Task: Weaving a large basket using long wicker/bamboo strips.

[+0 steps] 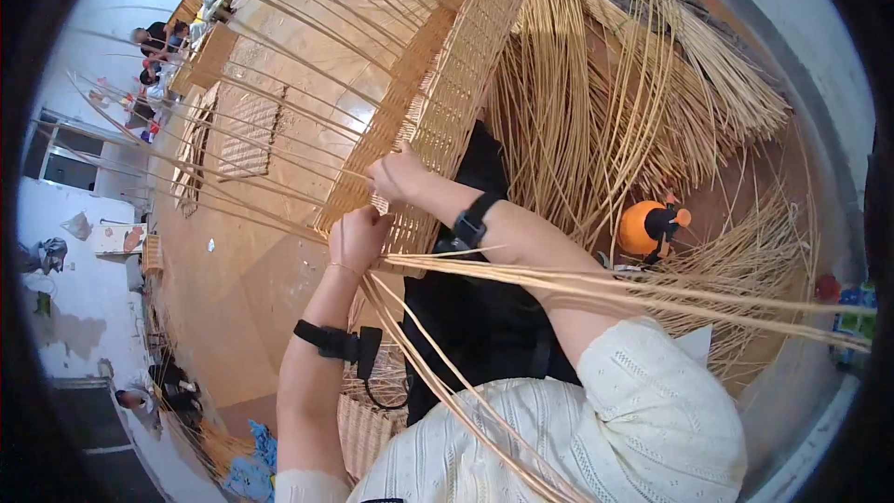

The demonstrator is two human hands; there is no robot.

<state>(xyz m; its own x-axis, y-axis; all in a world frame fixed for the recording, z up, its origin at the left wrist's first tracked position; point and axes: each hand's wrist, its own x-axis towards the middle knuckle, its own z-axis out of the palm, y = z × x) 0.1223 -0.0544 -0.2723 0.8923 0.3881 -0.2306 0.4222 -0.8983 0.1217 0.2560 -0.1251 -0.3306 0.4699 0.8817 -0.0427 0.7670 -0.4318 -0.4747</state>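
A long, narrow basket of tan wicker (470, 61) ran from the centre of the frame to the top, its long axis slanting up and slightly right, away from me. My two bare hands met it at its lower end. My left grip (358, 235) was nearer that end, at the lower corner of the weave; my right grip (398, 174) sat just above and to the right, farther along the basket. So nearly all of its length lay above my hands in the frame. Both grips were bent in against the weave; whether they were closed on a strand or only pressing, I could not tell, because the backs of my hands hid the fingertips.

Thin stakes (312, 112) fanned from the basket toward the upper left. Loose strands (521, 272) trailed from just below my left grip, some to the right edge, others to the bottom. Heaped reeds (568, 84) filled the upper right, with an orange bottle (639, 227) below them. Brown floor (279, 317) spread across the left, and people (158, 37) sat far off at upper left.
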